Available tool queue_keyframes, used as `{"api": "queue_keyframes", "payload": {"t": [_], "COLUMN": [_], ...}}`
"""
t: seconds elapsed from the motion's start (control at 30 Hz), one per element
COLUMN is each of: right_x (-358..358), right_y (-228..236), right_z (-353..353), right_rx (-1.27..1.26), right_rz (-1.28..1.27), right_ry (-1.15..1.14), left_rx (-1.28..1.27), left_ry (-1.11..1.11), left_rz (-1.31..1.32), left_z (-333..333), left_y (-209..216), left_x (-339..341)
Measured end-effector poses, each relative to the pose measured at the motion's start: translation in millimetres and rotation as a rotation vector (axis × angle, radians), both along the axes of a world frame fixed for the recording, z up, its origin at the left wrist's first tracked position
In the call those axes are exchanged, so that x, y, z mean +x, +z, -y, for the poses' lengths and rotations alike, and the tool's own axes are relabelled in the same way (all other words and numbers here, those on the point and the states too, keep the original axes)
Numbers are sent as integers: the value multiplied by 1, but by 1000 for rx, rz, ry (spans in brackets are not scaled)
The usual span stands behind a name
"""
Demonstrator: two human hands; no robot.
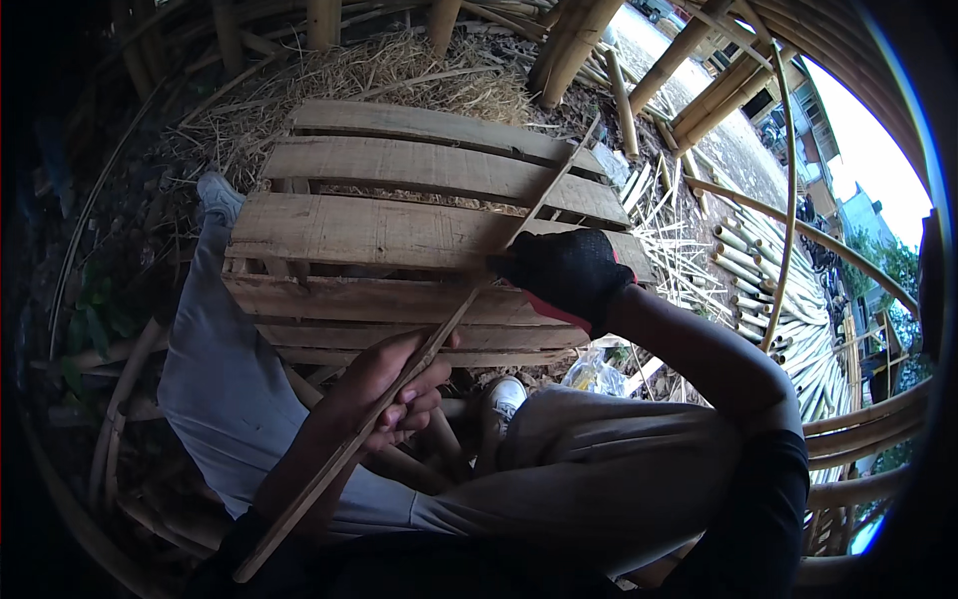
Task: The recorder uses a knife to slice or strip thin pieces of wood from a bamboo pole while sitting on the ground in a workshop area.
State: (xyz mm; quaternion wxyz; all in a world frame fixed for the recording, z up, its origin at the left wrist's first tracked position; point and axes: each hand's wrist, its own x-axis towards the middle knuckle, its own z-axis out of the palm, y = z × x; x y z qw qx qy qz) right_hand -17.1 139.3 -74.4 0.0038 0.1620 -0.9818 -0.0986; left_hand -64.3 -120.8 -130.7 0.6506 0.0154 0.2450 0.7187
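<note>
A long, thin bamboo strip runs slantwise from near my lap, over the edge of a slatted wooden pallet, toward its far right corner. My bare left hand is closed around the strip's lower part, palm turned up, just on my side of the pallet. Farther up, my right hand, in a black glove with red at the cuff, is closed at the strip above the pallet's slats. Its fingertips are dark, and whether a tool is also in that hand cannot be made out.
Dry straw-like shavings lie heaped behind the pallet. To the right are pale split strips, stacked bamboo poles and a clear plastic bag. Upright bamboo posts stand at the back. My legs straddle the near side.
</note>
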Motion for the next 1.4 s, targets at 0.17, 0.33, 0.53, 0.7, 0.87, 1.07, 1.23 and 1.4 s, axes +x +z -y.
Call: {"api": "queue_keyframes", "payload": {"t": [0.17, 0.33, 0.53, 0.7, 0.87, 1.07, 1.23, 1.4], "right_x": [15, -6, 5, 2, 0, 7, -15, 2], "right_y": [2, -5, 10, 5, 14, 5, -1, 16], "right_z": [25, -17, 9, -2, 11, 18, -34, 16], "right_rx": [-54, 42, 20, 55, -38, 13, 127, 70], "right_rz": [70, 116, 139, 155, 210, 169, 67, 284], "right_ry": [14, -126, -57, -171, -160, 15, -146, -104], "left_rx": [-132, -109, -83, -124, 171, 263, 290, 252], "left_ry": [-5, 17, -12, -4, -18, -8, -27, -32], "left_rz": [-99, -97, -122, -77, 227, 356, 408, 336], "left_z": [-3, 2, 2, 2, 8, 5, 9, 1], "left_y": [13, 8, 7, 10, -13, -18, -13, -23], "left_x": [5, 4, 4, 3, -4, -8, -6, -2]}}
